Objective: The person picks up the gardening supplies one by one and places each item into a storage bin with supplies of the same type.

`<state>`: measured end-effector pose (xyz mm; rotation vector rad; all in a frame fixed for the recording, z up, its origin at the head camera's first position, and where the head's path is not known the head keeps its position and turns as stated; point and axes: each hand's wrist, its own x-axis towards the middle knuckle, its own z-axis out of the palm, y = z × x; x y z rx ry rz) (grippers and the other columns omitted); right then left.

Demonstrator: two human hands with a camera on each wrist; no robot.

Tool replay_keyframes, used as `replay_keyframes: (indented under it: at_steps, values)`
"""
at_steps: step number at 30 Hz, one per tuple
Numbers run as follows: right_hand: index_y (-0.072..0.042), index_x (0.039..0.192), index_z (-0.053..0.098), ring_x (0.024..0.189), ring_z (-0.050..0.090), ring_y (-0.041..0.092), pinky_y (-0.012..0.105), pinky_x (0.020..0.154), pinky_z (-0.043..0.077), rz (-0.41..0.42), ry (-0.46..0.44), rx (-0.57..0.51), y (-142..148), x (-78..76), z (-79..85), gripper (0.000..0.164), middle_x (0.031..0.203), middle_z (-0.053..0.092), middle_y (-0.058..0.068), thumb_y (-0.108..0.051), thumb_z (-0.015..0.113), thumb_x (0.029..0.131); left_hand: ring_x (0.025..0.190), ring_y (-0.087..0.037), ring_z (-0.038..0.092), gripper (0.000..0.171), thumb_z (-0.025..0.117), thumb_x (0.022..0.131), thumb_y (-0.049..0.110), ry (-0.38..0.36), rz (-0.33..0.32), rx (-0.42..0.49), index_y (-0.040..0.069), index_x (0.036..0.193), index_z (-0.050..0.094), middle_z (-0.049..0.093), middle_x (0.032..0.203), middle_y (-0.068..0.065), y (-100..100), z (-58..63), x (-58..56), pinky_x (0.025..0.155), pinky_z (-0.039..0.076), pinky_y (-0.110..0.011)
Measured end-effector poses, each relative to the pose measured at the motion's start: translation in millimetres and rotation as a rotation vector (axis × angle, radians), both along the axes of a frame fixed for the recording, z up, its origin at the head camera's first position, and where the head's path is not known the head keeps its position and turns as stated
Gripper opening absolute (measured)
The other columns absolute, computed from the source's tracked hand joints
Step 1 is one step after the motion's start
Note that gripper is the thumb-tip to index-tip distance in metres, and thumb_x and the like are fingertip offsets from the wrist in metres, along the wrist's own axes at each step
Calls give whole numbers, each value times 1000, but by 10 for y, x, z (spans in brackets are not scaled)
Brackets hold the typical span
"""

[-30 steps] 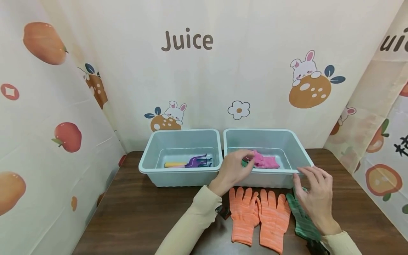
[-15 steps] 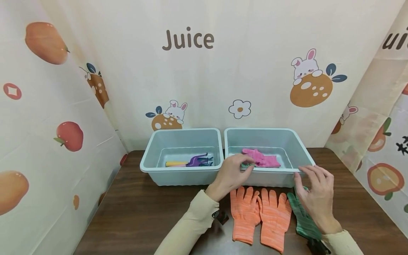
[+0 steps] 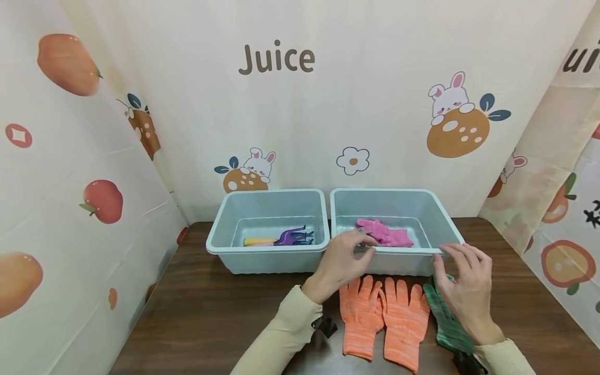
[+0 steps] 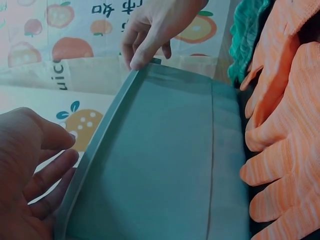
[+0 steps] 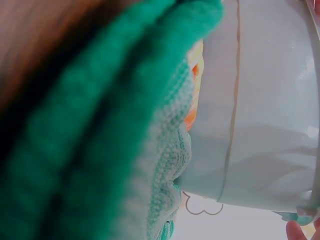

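Over the front rim of the right pale-blue bin [image 3: 450,224], my left hand [image 3: 338,263] has its fingers bent and apart from the thumb, with nothing visible between them. A folded pink glove [image 3: 391,237] lies in that bin. At the bin's front right corner my right hand [image 3: 466,286] pinches the rim, thumb outside; the left wrist view also shows this right hand [image 4: 160,25] on the corner. Beneath its wrist lies a green glove [image 3: 447,325], close to the camera in the right wrist view. Two orange gloves [image 3: 361,320] lie side by side before the bin.
A second pale-blue bin [image 3: 269,260] stands at the left, holding small rakes [image 3: 290,237] in purple and teal, with a yellow handle visible. Both bins stand on a dark wooden table [image 3: 201,312]. A printed curtain [image 3: 300,114] hangs close behind and at both sides.
My left hand has dropped slightly, uncovering more of the pink glove. The green patch seen past its fingers in the bin is now almost hidden. My right hand stays at the corner.
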<state>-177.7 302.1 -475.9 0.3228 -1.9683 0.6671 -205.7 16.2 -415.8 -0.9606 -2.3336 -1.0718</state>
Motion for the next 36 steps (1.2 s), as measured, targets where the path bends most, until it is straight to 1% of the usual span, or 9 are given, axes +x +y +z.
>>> replay_keyframes:
  at_steps: [3,6,11,13,17,22,26,30,36]
  values:
    - [6,107,76,112,53,54,30,115,28,-1,-5,-3,-1,-3,-2,50,110,71,28,-42,63,101,97,-13,72,13,75,98,11,19,11,0,13,109,81,81,103,0,-4,0,28,89,55,-19]
    - [5,107,76,113,53,54,30,116,28,-3,-6,-4,3,-6,-4,52,110,71,28,-45,63,101,97,-14,73,14,75,97,12,51,26,-6,12,109,82,81,104,0,0,-7,53,88,56,-21]
    - [5,108,76,113,53,53,30,116,28,-6,-11,-5,14,-8,-11,49,110,71,28,-42,64,100,97,-15,72,13,78,96,13,116,59,-8,13,108,82,81,103,1,24,-12,105,88,56,-23]
    - [5,107,76,113,54,54,30,115,28,-7,-13,-10,18,-8,-13,47,110,71,27,-40,65,99,97,-14,73,12,79,95,13,140,67,-4,14,107,82,81,103,2,37,-16,125,91,56,-24]
    - [5,107,76,114,54,54,31,115,29,-10,-17,-19,23,-8,-17,45,111,71,27,-38,66,98,98,-14,73,11,79,94,13,166,59,4,15,104,81,81,101,3,62,-37,165,97,56,-26]
    - [5,108,76,114,53,54,31,115,29,-6,-20,-18,18,-9,-29,48,111,71,27,-41,65,100,98,-13,72,10,79,95,15,165,51,-9,17,105,81,80,102,4,60,-71,231,91,57,-24]
    - [5,107,76,114,53,54,30,115,29,-5,-14,-14,12,-10,-31,50,110,71,28,-43,64,100,100,-12,72,10,77,96,16,140,37,-31,18,105,81,79,103,5,52,-94,266,90,57,-22]
    - [5,107,76,114,54,54,31,115,29,-7,-14,-19,11,-8,-27,49,110,71,28,-42,64,100,102,-10,72,10,76,97,17,101,24,-46,19,106,80,80,105,6,42,-102,284,92,56,-20]
    - [5,107,76,114,53,54,30,114,29,-9,-17,-20,9,-8,-12,52,110,71,28,-45,63,101,99,-10,73,11,74,99,18,65,-2,-69,16,107,81,80,104,5,23,-116,289,89,56,-18]
